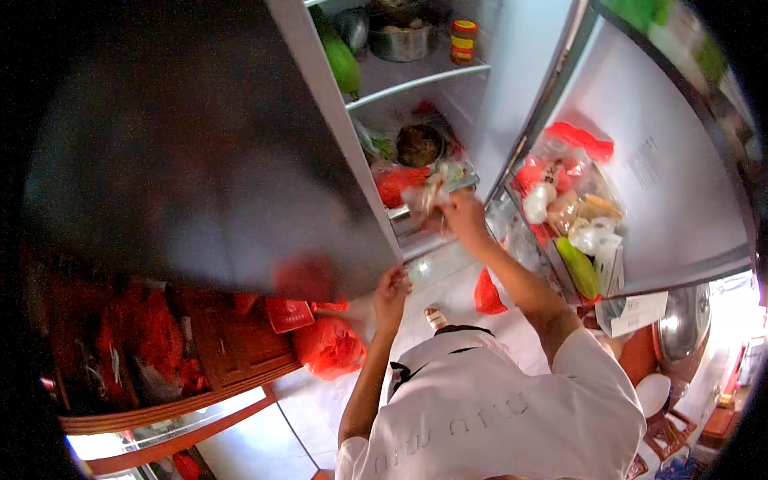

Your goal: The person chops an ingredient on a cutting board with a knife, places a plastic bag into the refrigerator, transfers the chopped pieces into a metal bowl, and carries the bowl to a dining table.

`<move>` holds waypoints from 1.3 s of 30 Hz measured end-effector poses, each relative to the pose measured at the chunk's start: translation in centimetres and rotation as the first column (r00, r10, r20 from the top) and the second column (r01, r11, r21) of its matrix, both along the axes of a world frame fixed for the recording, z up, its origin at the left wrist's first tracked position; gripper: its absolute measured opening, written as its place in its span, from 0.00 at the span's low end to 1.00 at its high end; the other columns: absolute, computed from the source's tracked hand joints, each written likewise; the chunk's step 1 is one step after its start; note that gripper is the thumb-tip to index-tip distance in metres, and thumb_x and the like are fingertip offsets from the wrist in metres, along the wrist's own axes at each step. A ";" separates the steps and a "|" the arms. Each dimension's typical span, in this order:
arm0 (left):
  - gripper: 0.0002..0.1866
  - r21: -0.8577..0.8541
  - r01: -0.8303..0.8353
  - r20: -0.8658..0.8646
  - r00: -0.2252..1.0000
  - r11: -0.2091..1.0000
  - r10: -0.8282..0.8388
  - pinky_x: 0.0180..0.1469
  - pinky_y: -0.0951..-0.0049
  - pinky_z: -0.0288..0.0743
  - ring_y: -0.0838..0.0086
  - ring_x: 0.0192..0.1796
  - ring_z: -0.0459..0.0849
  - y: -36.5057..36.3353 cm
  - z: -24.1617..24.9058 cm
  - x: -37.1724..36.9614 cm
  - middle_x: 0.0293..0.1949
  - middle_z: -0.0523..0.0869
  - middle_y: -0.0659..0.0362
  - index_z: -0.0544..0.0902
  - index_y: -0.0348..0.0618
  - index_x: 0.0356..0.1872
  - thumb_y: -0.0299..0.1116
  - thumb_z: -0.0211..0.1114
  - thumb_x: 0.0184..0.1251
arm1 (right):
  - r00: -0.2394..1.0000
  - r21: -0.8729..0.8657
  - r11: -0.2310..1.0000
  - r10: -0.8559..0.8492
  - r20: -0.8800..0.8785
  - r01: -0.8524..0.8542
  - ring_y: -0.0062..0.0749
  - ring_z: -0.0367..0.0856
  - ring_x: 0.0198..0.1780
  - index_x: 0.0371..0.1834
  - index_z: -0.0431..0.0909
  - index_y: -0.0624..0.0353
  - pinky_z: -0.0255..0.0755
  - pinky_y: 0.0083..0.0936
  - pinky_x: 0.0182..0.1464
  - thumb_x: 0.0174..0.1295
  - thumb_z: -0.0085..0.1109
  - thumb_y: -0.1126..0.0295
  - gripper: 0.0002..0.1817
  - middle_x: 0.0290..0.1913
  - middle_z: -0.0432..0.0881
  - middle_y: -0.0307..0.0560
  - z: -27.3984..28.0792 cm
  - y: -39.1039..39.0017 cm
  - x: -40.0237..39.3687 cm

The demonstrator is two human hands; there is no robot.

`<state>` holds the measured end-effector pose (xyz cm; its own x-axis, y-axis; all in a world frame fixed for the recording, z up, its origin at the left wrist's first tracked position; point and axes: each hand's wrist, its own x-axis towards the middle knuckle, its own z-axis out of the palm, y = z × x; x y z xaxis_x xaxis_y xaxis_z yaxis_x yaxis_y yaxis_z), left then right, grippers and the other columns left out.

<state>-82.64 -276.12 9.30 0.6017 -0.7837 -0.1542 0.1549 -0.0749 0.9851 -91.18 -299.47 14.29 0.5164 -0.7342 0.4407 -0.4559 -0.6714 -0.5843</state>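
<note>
My right hand (462, 214) is closed on a clear plastic bag (428, 202) at the front of the fridge's lower compartment. The bag is smeared by motion, and its contents cannot be made out. My left hand (392, 286) hangs lower, near the bottom edge of the dark left door, its fingers loosely bent and apart with nothing visible in them. Just behind the bag, the lower compartment holds a dark round pot (419, 146), a red plastic bag (400, 186) and some greens (382, 147).
The open right door (664, 176) carries bagged food and a green-yellow vegetable (578, 268). On the shelf above stand a metal pot (402, 42) and a red-lidded jar (463, 42). Red bags (330, 349) (489, 294) lie on the floor. The dark left door (200, 160) blocks much of the left side.
</note>
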 end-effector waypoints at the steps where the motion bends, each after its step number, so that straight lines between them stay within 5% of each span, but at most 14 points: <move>1: 0.18 -0.013 -0.046 -0.053 0.998 0.999 0.046 0.40 0.76 0.76 0.77 0.38 0.79 1.2 -3.2 0.8 0.42 0.80 0.58 0.73 0.39 0.56 0.32 0.60 0.68 | 0.999 0.054 0.997 -0.047 0.012 0.046 0.52 0.76 0.33 0.30 0.79 0.62 0.68 0.42 0.35 0.49 0.62 0.70 0.07 0.30 0.76 0.57 3.1 -1.4 2.1; 3: 0.16 0.012 -0.141 -0.111 0.984 0.990 0.141 0.38 0.77 0.76 0.78 0.38 0.79 3.8 -5.4 1.4 0.39 0.81 0.60 0.75 0.39 0.54 0.32 0.60 0.68 | 0.966 -0.013 1.000 0.023 0.256 -0.020 0.50 0.75 0.36 0.32 0.79 0.60 0.68 0.40 0.37 0.51 0.57 0.74 0.06 0.31 0.75 0.53 7.4 -4.9 6.3; 5: 0.14 0.067 -0.214 -0.105 0.970 0.974 0.221 0.38 0.78 0.76 0.79 0.38 0.79 6.3 -4.8 1.2 0.38 0.80 0.61 0.76 0.39 0.52 0.30 0.59 0.68 | 0.970 -0.092 0.994 -0.034 0.242 0.058 0.51 0.76 0.37 0.34 0.79 0.60 0.68 0.37 0.38 0.52 0.58 0.73 0.06 0.33 0.76 0.53 9.4 -9.9 10.7; 10: 0.12 0.135 -0.387 -0.173 0.897 0.912 0.407 0.36 0.79 0.76 0.80 0.36 0.78 10.5 -6.5 0.5 0.37 0.80 0.62 0.76 0.39 0.50 0.26 0.57 0.67 | 0.897 0.327 0.918 0.064 0.437 -0.225 0.42 0.76 0.48 0.54 0.75 0.61 0.70 0.33 0.48 0.55 0.60 0.67 0.22 0.48 0.76 0.56 11.7 -17.3 21.4; 11: 0.12 0.129 -0.419 -0.193 0.878 0.899 0.437 0.36 0.79 0.76 0.80 0.35 0.78 11.1 -6.7 0.1 0.37 0.80 0.62 0.76 0.39 0.50 0.26 0.57 0.67 | 0.921 0.224 0.957 0.091 0.380 -0.186 0.40 0.76 0.48 0.55 0.74 0.61 0.70 0.33 0.49 0.56 0.60 0.66 0.22 0.48 0.76 0.54 11.1 -16.9 21.5; 13: 0.12 0.075 -0.439 -0.301 0.846 0.895 0.440 0.34 0.80 0.75 0.80 0.34 0.78 13.2 -8.4 0.1 0.36 0.79 0.62 0.76 0.41 0.50 0.24 0.56 0.67 | 0.959 -0.007 0.993 0.113 0.261 -0.116 0.36 0.76 0.48 0.57 0.72 0.60 0.70 0.32 0.50 0.58 0.59 0.65 0.23 0.47 0.77 0.51 9.1 -14.5 19.9; 16: 0.12 0.087 -0.443 -0.465 0.774 0.892 0.429 0.34 0.80 0.75 0.79 0.34 0.78 16.2 -10.4 0.1 0.37 0.80 0.62 0.76 0.41 0.50 0.23 0.55 0.67 | 0.979 0.202 0.976 0.041 0.197 -0.082 0.51 0.77 0.45 0.49 0.75 0.63 0.70 0.40 0.48 0.64 0.54 0.60 0.18 0.42 0.79 0.60 0.1 -7.2 12.2; 17: 0.11 0.149 -0.438 -0.337 0.820 0.886 0.462 0.33 0.80 0.75 0.79 0.33 0.78 16.6 -8.9 -0.3 0.35 0.79 0.62 0.77 0.41 0.48 0.23 0.55 0.66 | 0.943 0.647 0.730 -0.014 0.334 -0.218 0.47 0.78 0.45 0.47 0.76 0.63 0.71 0.39 0.47 0.65 0.52 0.57 0.19 0.42 0.79 0.59 -10.3 -7.7 8.5; 18: 0.11 0.195 -0.437 -0.320 0.818 0.878 0.478 0.33 0.80 0.75 0.79 0.33 0.78 17.1 -9.2 -0.3 0.35 0.79 0.62 0.77 0.41 0.48 0.22 0.54 0.66 | 0.985 0.636 0.758 0.047 0.166 -0.143 0.47 0.79 0.44 0.45 0.77 0.62 0.71 0.41 0.46 0.62 0.52 0.59 0.18 0.41 0.80 0.58 -16.7 -5.4 3.0; 19: 0.11 0.242 -0.435 -0.300 0.817 0.867 0.493 0.33 0.80 0.75 0.79 0.33 0.78 18.0 -9.7 -0.3 0.34 0.79 0.62 0.77 0.41 0.47 0.22 0.54 0.66 | 0.967 0.355 0.931 0.167 -0.194 -0.090 0.47 0.80 0.43 0.44 0.78 0.60 0.72 0.43 0.45 0.59 0.53 0.61 0.16 0.40 0.81 0.56 -21.9 -2.1 -4.4; 21: 0.11 0.281 -0.420 -0.293 0.819 0.863 0.494 0.32 0.80 0.75 0.79 0.32 0.78 19.8 -10.6 0.0 0.33 0.79 0.61 0.77 0.41 0.47 0.21 0.53 0.66 | 0.774 -0.078 0.968 0.140 -0.618 -0.237 0.48 0.81 0.40 0.40 0.80 0.58 0.72 0.46 0.43 0.54 0.55 0.64 0.13 0.39 0.83 0.54 -29.1 2.4 -19.8; 24: 0.11 0.327 -0.375 -0.301 0.829 0.867 0.472 0.31 0.80 0.75 0.79 0.31 0.78 21.5 -12.6 0.9 0.33 0.79 0.61 0.77 0.42 0.47 0.21 0.53 0.65 | 0.641 0.127 0.944 -0.104 -0.760 0.304 0.46 0.81 0.41 0.42 0.79 0.57 0.73 0.45 0.43 0.55 0.53 0.64 0.14 0.40 0.82 0.53 -25.5 6.6 -35.7; 30: 0.11 0.254 -0.160 -0.277 0.933 0.954 0.230 0.32 0.79 0.76 0.79 0.31 0.78 20.7 -14.7 1.3 0.33 0.80 0.60 0.77 0.40 0.47 0.25 0.53 0.66 | 0.524 0.016 0.561 -0.762 -0.381 0.827 0.42 0.79 0.43 0.46 0.76 0.56 0.73 0.43 0.44 0.58 0.50 0.64 0.15 0.42 0.80 0.52 -12.0 2.0 -49.6; 39: 0.10 0.109 -0.145 -0.320 0.932 0.984 0.172 0.30 0.77 0.78 0.77 0.30 0.80 22.6 -14.7 1.0 0.34 0.82 0.59 0.78 0.44 0.46 0.25 0.60 0.64 | 0.508 0.394 0.553 -0.832 0.223 0.734 0.37 0.76 0.46 0.53 0.71 0.55 0.73 0.41 0.46 0.63 0.45 0.64 0.16 0.45 0.78 0.50 -4.2 -7.1 -50.3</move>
<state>-81.67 -253.53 -5.38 0.6225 -0.6586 -0.4228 0.4836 -0.1010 0.8694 -141.44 -306.60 10.12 -0.4754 -0.8521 0.2189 -0.4609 0.0292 -0.8870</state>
